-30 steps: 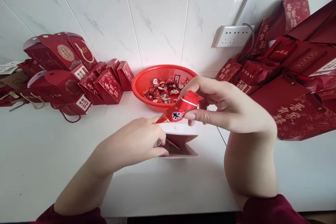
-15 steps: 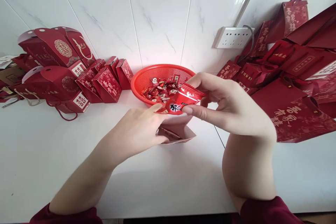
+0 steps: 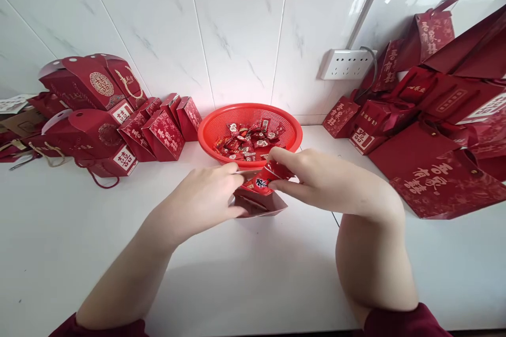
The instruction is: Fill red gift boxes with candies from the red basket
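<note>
My left hand [image 3: 197, 197] grips the left side of a small paper gift box [image 3: 279, 205], whose open top faces up and whose pale inside shows. Its fingers partly hide the rim. My right hand [image 3: 312, 176] pinches a red wrapped snack packet [image 3: 261, 183] with black and white print, held tilted at the box's mouth. Red pieces show dimly inside the box. Just behind stands a red plastic basket [image 3: 203, 137] with many small wrapped candies [image 3: 247, 142] in it.
Dark red gift boxes [image 3: 95, 84] and smaller upright boxes [image 3: 168, 134] stand at left. Red bags and boxes [image 3: 446, 184] are piled at right. A white power socket [image 3: 348, 65] with a grey cable is on the tiled wall [image 3: 241, 26]. Everything rests on a white counter [image 3: 253, 279].
My right hand has lowered the red packet from above the basket's front rim to the box opening. My left hand stays at the box. The view has tilted up slightly.
</note>
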Demonstrator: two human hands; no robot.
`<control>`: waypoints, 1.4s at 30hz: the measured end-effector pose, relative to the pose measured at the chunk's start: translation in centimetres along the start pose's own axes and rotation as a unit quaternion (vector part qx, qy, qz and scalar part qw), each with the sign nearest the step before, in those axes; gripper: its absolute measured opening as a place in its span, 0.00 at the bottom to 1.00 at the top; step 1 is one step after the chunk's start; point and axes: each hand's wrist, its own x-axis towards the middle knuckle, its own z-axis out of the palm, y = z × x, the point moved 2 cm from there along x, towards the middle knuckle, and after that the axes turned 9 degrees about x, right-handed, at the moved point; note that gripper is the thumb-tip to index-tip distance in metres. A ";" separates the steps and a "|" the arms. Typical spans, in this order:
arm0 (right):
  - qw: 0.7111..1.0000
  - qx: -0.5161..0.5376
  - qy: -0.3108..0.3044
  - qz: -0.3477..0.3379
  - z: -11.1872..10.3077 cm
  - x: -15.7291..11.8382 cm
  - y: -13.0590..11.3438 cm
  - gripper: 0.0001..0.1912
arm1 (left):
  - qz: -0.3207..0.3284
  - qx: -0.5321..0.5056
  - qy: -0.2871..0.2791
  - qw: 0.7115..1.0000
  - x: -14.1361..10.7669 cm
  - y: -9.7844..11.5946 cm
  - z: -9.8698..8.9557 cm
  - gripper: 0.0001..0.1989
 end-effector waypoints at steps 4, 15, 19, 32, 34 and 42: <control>0.995 -0.093 0.031 0.030 0.8 -0.3 -0.5 0.09 | 0.004 -0.001 -0.016 1.000 -0.6 0.6 0.3 0.12; 0.971 -0.203 -0.017 0.128 3.8 2.1 -4.0 0.08 | -0.014 -0.031 -0.013 0.999 -0.7 1.2 -0.3 0.11; 0.974 -0.189 -0.030 0.119 5.1 3.5 -3.2 0.06 | -0.022 -0.033 -0.007 0.999 -0.5 1.2 -0.3 0.11; 0.989 -0.130 -0.032 0.068 3.7 3.7 -1.2 0.12 | 0.004 -0.057 -0.021 0.998 0.4 -0.5 -0.1 0.15; 0.998 -0.053 0.004 0.028 2.4 2.9 -0.8 0.13 | 0.010 -0.090 -0.016 0.996 0.6 -1.3 -0.3 0.16; 0.997 0.036 0.064 -0.022 0.4 1.7 1.3 0.18 | -0.047 -0.147 -0.028 0.988 1.1 -3.2 -0.8 0.31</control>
